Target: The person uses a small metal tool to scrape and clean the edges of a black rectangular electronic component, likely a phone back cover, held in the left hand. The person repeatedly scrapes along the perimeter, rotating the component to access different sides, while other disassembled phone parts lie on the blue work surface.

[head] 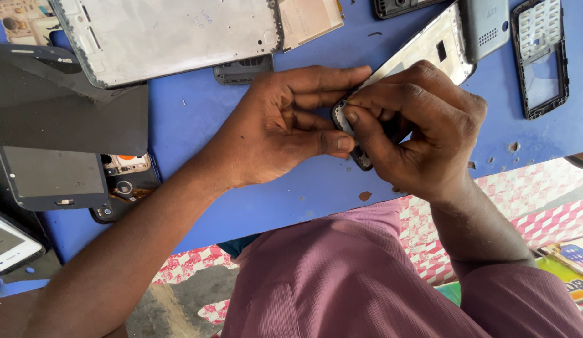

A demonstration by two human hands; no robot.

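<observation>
Phone frame (429, 47) lies pinched between both hands; left hand (285, 125) fingers curl under its end; right hand (417, 134) fingers clench its edge.

a small dark phone frame (348, 128), slim and black-edged, sits tilted on edge near the middle of the blue table (191, 119), mostly hidden, its lower end poking out near (363, 161).

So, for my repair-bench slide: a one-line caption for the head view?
Both hands, left hand and right hand, pinch a phone frame over a blue table.
</observation>
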